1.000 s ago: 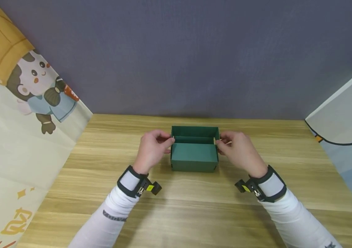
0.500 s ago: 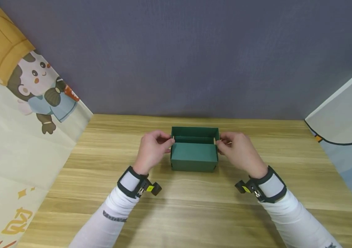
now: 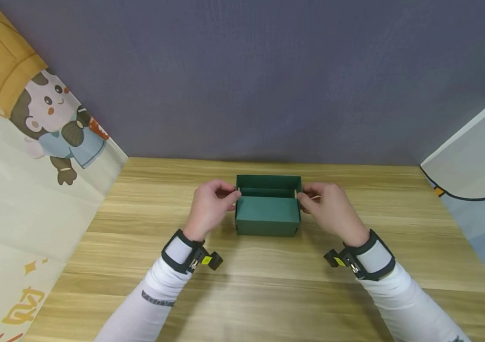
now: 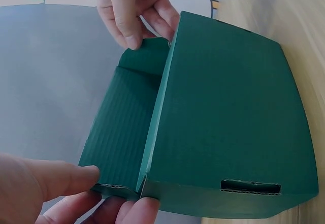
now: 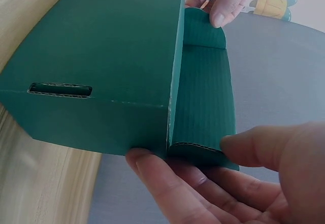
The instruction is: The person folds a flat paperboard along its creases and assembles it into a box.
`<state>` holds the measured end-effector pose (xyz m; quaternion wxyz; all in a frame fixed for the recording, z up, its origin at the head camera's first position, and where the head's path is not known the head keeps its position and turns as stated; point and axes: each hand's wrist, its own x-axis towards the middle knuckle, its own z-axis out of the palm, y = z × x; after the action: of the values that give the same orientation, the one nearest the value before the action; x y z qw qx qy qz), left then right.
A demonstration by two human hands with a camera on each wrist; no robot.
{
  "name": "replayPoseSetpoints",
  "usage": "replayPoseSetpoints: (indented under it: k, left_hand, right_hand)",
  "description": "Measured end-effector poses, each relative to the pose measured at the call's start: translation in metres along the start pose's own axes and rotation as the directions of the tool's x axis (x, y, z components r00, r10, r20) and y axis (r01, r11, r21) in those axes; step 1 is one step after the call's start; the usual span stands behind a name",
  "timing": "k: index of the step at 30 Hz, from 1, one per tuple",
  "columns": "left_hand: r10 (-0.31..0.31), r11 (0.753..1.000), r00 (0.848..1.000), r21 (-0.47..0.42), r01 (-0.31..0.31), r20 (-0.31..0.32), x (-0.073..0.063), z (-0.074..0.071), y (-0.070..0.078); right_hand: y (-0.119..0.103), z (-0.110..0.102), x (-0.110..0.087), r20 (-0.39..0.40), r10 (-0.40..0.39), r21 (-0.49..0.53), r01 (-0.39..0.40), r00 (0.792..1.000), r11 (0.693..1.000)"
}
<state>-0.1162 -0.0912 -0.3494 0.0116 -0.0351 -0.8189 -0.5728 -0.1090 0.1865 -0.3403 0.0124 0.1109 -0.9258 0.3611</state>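
Observation:
A green cardboard box [image 3: 268, 228] stands on the table, with an opening along its far side in the head view. My left hand [image 3: 210, 206] is at its left end and my right hand [image 3: 328, 208] at its right end. Seen from the left wrist, a ridged inner panel, the lid flap [image 4: 124, 127], stands away from the box edge, with a rounded tab at each end. My left thumb and fingers pinch the near tab. In the right wrist view, my right thumb and fingers pinch the opposite tab [image 5: 195, 154]. A cut slot [image 5: 61, 90] shows in the box.
The wood-grain table [image 3: 264, 294] meets a dark grey-blue backdrop [image 3: 268, 80] behind the box. A cartoon-printed sheet [image 3: 54, 190] borders the left side, and another printed sheet [image 3: 473, 166] borders the right.
Almost nothing differs. The box's front edge has tipped up very slightly, while both hands keep their pinch on the tabs in the same place.

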Motion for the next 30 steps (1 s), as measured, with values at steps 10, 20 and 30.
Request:
replayPoseSetpoints:
  k: [10, 20, 30]
  left_hand:
    - [-0.002, 1.0, 1.0, -0.002, 0.002, 0.007, -0.001, -0.002, 0.001]
    - [0.02, 0.993, 0.999, 0.113, -0.023, 0.027, -0.012, -0.012, -0.003]
    - [0.078, 0.974, 0.994, 0.206, -0.092, 0.078, -0.029, -0.028, -0.015]
  right_hand:
    - [-0.001, 0.0, -0.002, -0.008, 0.002, -0.001, -0.002, 1.0, 1.0]
    - [-0.007, 0.012, -0.017, -0.066, -0.017, -0.041, 0.014, 0.998, 0.999]
    - [-0.021, 0.033, -0.044, -0.115, 0.019, -0.047, -0.024, 0.993, 0.999]
